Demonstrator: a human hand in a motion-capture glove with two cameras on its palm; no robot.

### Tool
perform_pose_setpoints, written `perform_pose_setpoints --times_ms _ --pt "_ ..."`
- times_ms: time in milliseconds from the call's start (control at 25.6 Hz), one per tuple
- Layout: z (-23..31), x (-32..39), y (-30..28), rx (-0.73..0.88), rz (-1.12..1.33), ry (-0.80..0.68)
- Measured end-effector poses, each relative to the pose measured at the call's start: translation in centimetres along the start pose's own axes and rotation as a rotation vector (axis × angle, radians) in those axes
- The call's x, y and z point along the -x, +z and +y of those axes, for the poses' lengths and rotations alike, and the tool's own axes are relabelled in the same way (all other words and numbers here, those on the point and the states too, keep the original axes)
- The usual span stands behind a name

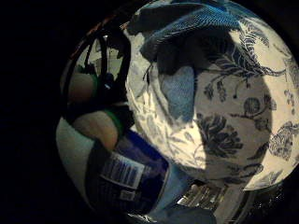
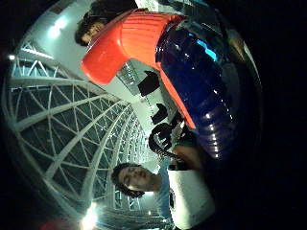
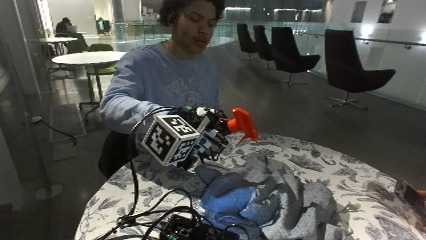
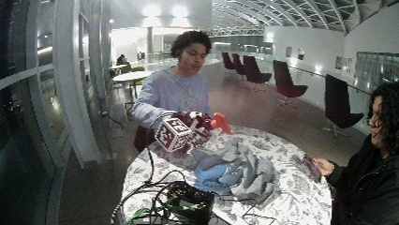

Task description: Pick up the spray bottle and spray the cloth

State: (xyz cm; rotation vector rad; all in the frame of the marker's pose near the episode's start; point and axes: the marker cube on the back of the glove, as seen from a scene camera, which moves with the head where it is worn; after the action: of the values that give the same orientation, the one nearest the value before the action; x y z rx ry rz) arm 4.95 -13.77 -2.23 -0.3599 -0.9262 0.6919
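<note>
Bottle in hand, so the pick-up looks done and the spraying is what remains. My gloved right hand (image 3: 203, 137) is wrapped round the spray bottle (image 2: 201, 81), fingers curled on its dark blue body, holding it up off the round table (image 3: 373, 195) with the orange trigger head (image 3: 241, 123) pointing out over the patterned tablecloth (image 1: 233, 121). The cloth (image 3: 273, 195) lies in a crumpled blue-grey heap on the table, below the bottle and just to its right in the outside view; the little-finger palm view looks down on a fold of it, with the bottle's barcode label (image 1: 122, 171) close against my palm.

Judging from this, the next move calls for tipping the nozzle down toward the heap and getting a finger onto the trigger; I cannot tell whether one is on it already.

Room is fair. Between the bottle and the cloth there is nothing in the way. At the near left of the table a black box with cables (image 3: 193, 227) sits just beside the heap, so I would keep the spray aimed to the right, away from it. The table's far edge is behind my wrist, and to the right, past the cloth, the tablecloth runs on well apart from my hand.
</note>
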Motion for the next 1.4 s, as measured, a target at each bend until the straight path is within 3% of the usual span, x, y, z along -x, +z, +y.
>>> perform_pose_setpoints --times_ms 1053,1209,1404 --pt "-0.9 1.1 2.8 0.005 0.019 0.044" --pt "-0.9 1.9 5.0 0.002 0.009 -0.043" --pt "-1.4 4.8 9.9 0.058 -0.076 -0.331"
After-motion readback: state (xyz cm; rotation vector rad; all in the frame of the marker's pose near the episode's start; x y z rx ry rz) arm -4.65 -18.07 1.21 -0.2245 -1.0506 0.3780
